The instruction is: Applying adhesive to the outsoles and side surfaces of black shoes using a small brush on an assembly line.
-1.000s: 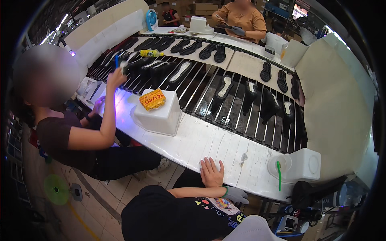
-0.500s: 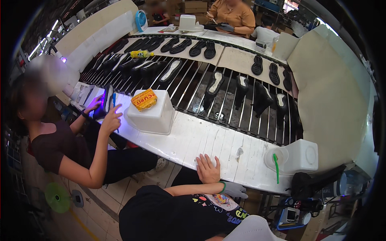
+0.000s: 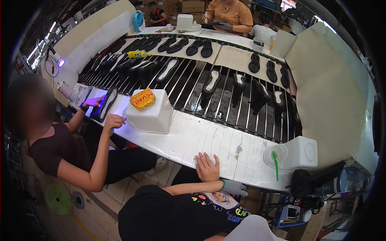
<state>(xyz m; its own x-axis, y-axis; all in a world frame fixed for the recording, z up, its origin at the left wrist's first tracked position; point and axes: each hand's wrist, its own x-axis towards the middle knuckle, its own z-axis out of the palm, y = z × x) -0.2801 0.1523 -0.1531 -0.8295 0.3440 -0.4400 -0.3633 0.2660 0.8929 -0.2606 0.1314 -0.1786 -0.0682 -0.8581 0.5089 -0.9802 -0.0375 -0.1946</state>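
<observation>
Between five and six o'clock of the view, a bare hand [image 3: 208, 168], lying palm down upon the near side of a long white bench [image 3: 189, 142] of wooden boards, stretching from nine to four o'clock; fingers rather wide apart, nothing held. At five o'clock, close beside, a hand in grey knitted glove with green cuff [image 3: 234, 187], fingers loosely straight toward three o'clock; touching the bench edge or not, cannot tell. On the bench at four o'clock, a round white plastic cup [image 3: 268, 156] with a thin bright green stick [image 3: 276, 166] leaning over the rim, and just beside, a white plastic box [image 3: 305, 154]. At nine o'clock, a larger white plastic tub [image 3: 159, 116], upside down, with a yellow-and-red packet [image 3: 142, 99] on top. Farther left, a black shoe with pale underside [image 3: 107, 105], near the hand of a co-worker [image 3: 76, 166] in dark brown shirt.
</observation>
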